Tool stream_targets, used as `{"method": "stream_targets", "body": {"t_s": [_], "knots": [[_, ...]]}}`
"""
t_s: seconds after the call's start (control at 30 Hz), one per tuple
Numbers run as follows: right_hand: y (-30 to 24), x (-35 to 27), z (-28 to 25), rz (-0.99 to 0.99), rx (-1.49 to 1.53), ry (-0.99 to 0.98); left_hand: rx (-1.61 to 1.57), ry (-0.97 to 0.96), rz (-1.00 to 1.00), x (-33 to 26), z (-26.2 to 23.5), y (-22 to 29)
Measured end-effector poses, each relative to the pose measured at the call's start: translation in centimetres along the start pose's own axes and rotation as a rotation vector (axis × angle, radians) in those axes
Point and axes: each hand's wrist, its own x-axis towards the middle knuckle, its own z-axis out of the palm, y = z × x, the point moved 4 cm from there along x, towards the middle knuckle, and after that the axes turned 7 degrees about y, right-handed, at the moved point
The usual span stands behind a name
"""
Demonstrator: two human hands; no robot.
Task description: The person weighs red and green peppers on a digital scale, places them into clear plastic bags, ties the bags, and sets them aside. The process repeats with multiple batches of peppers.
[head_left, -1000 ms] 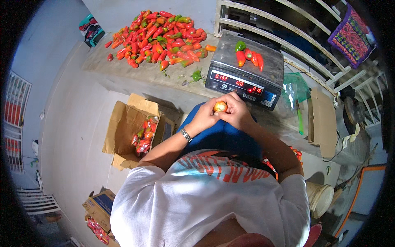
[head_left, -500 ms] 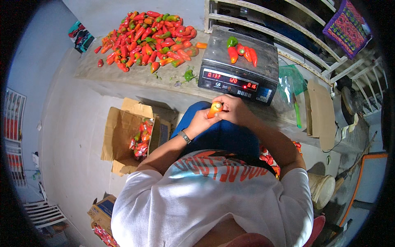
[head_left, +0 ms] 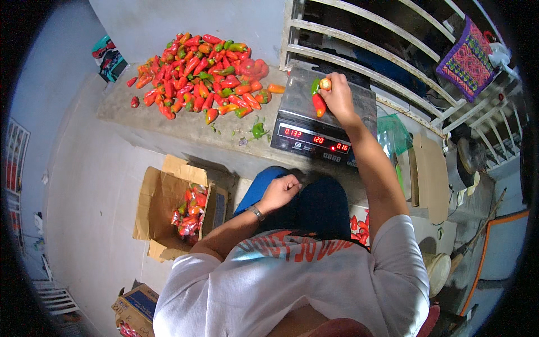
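My right hand [head_left: 338, 96] is over the black digital scale [head_left: 292, 101], closed on an orange pepper [head_left: 325, 84] whose stem end faces up. Beside its fingers, a red pepper [head_left: 319, 105] and a green pepper [head_left: 315, 87] lie on the scale's plate. Other peppers there are hidden beneath my hand. My left hand [head_left: 281, 192] rests on my blue-trousered thigh with its fingers curled in, and nothing shows in it. Red digits glow on the scale's front panel.
A heap of red, orange and green peppers [head_left: 196, 78] covers the ledge [head_left: 168, 124] left of the scale. An open cardboard box [head_left: 147, 205] with bagged peppers [head_left: 190, 210] stands on the floor at left. White bars [head_left: 370, 33] rise behind the scale; green plastic [head_left: 393, 135] lies right of it.
My right hand has gone from my lap up to the scale, taking the orange pepper along. My left hand has let go of that pepper and dropped back onto my thigh.
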Motion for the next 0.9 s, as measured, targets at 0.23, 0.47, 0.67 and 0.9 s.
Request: {"method": "stream_targets", "body": {"t_s": [0.23, 0.47, 0.67, 0.9], "knots": [[0.6, -1.1, 1.3, 0.028, -0.202, -0.024, -0.024, -0.003, 0.043, 0.0, -0.1, -0.8], [-1.9, -19.6, -2.4, -0.152, 0.086, -0.396, -0.003, -0.026, -0.035, 0.0, -0.3, -0.2], [-1.3, -25.7, -4.0, -0.011, 0.046, -0.436, 0.017, -0.011, -0.023, 0.1, 0.3, 0.4], [-0.5, -26.0, -3.6, 0.008, 0.136, -0.298, 0.055, 0.018, -0.022, 0.0, 0.3, -0.9]]}}
